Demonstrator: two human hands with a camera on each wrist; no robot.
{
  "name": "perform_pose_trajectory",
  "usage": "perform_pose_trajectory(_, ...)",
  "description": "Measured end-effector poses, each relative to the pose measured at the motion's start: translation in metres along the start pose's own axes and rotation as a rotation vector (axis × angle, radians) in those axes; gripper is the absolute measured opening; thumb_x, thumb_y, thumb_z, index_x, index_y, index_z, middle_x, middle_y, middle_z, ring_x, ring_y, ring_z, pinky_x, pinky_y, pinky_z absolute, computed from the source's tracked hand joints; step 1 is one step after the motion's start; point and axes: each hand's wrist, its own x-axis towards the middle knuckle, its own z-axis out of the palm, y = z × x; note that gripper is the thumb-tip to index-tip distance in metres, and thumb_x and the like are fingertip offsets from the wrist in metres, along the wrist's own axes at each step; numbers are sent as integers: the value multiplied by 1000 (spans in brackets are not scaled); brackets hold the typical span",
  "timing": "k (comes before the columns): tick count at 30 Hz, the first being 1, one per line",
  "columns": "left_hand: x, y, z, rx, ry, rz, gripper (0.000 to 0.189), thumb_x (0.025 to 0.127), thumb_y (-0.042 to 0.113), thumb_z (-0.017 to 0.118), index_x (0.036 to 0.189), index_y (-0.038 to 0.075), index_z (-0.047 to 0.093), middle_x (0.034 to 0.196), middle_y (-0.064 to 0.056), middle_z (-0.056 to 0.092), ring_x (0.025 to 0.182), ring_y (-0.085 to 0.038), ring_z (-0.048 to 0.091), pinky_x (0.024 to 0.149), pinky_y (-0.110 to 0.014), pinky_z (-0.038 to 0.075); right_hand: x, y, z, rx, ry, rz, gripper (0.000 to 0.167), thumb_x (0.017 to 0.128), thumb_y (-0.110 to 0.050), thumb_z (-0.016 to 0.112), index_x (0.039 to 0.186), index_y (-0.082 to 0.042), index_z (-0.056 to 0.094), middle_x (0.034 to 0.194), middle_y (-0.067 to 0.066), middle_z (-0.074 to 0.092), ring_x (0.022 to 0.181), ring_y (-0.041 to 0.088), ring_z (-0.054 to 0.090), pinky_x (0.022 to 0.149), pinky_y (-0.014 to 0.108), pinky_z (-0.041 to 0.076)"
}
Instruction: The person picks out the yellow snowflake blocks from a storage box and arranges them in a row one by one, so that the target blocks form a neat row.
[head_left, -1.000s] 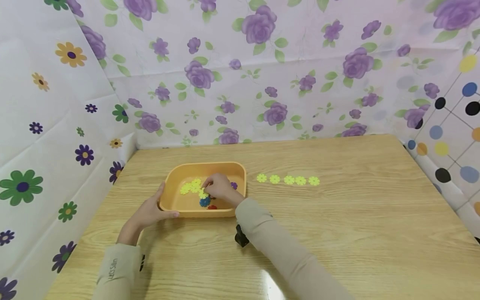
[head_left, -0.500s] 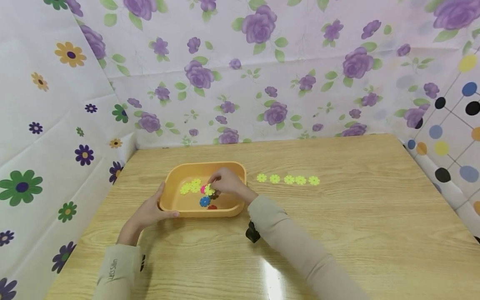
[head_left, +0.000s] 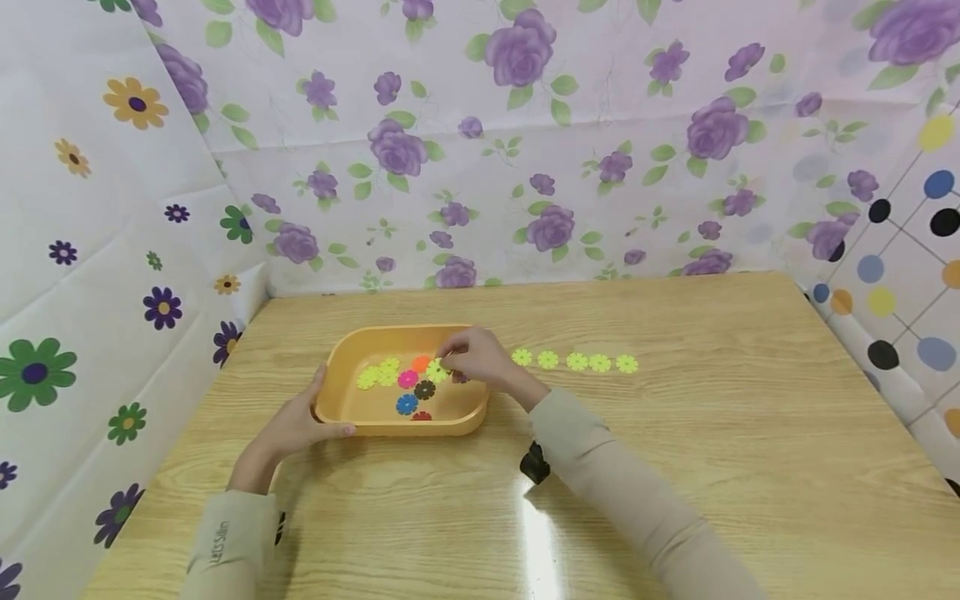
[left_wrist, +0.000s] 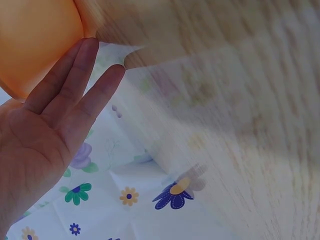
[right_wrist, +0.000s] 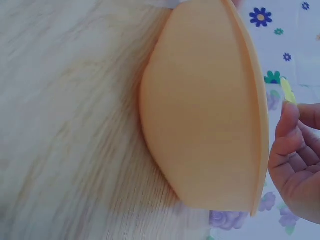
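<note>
My right hand is over the right end of an orange plastic basin, pinching a yellow flower-shaped disc between thumb and finger. In the right wrist view the same yellow disc shows nearly edge-on at the fingertips, beyond the rim. My left hand rests spread on the basin's left front corner, its thumb along the front. Its fingers lie nearly straight against the outer wall in the left wrist view. Inside the basin are several yellow discs, plus pink, blue, brown, orange and red discs.
Several yellow flower discs lie in a row on the wooden table, right of the basin. Cloth with purple roses hangs behind the table. Patterned cloths also flank both sides. A black device sits under the right wrist.
My right hand has lifted and moved right with the yellow disc, uncovering the pink, brown and orange discs. The left hand stays at the basin.
</note>
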Motion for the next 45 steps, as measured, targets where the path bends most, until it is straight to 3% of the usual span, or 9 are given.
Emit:
perform_pose_trajectory(2, 0, 0, 0, 1, -2, -2, 116, 70, 38, 77, 143, -3, -4, 144, -32, 10, 129, -46, 22, 101, -58, 19, -3, 0, -2, -5, 5, -27, 13, 84, -1, 58, 93, 3, 68, 70, 10, 64, 57, 23, 60, 65, 44, 52)
perform_pose_trajectory(8, 1, 0, 0, -6, -9, -19, 117, 70, 39, 77, 143, -2, -5, 145, -31, 10, 129, -46, 21, 101, -58, 18, -14, 0, -7, 14, 12, -41, 14, 85, -1, 58, 94, 3, 67, 72, 15, 64, 70, 39, 62, 69, 45, 51)
perform_pose_trajectory(16, 1, 0, 0, -8, -8, -17, 117, 70, 38, 78, 143, -3, -5, 145, -32, 9, 129, -46, 19, 102, -58, 18, -28, 5, -20, -60, 3, -93, 15, 85, -5, 58, 95, 0, 68, 68, 5, 64, 58, 19, 61, 50, 25, 44)
perform_pose_trajectory(23, 1, 3, 1, -20, -16, -17, 117, 70, 38, 78, 143, -2, -5, 145, -31, 8, 130, -47, 16, 102, -59, 16, -40, 20, -35, -66, 19, -119, 16, 86, -6, 58, 97, 0, 68, 71, 7, 65, 65, 33, 61, 57, 34, 50)
perform_pose_trajectory(28, 0, 4, -1, -15, -12, -14, 117, 70, 37, 78, 143, -1, -6, 145, -31, 8, 130, -47, 17, 101, -59, 17, -47, 30, -44, -108, 37, -123, 17, 85, -4, 57, 97, 2, 68, 69, 5, 65, 60, 27, 62, 53, 28, 46)
perform_pose_trajectory(34, 3, 4, 0, -8, -15, -18, 118, 70, 39, 77, 143, -2, -6, 145, -31, 9, 130, -47, 17, 102, -58, 17, -57, 44, -63, -131, 67, -54, 18, 86, -7, 58, 99, 0, 68, 69, 5, 65, 59, 22, 61, 50, 26, 42)
perform_pose_trajectory(40, 2, 3, 0, -3, -23, -44, 119, 70, 42, 76, 143, -1, -7, 145, -31, 8, 130, -47, 17, 101, -59, 17, -67, 54, -80, -105, 67, 1, 19, 88, -8, 57, 102, 1, 66, 69, 6, 64, 67, 35, 61, 53, 28, 43)
perform_pose_trajectory(45, 2, 2, 0, 3, -24, -56, 120, 69, 43, 76, 143, -1, -7, 144, -33, 10, 129, -47, 20, 101, -59, 18, -73, 64, -97, -108, 68, 35, 21, 88, -10, 57, 104, 2, 65, 72, 7, 65, 68, 33, 61, 57, 32, 47)
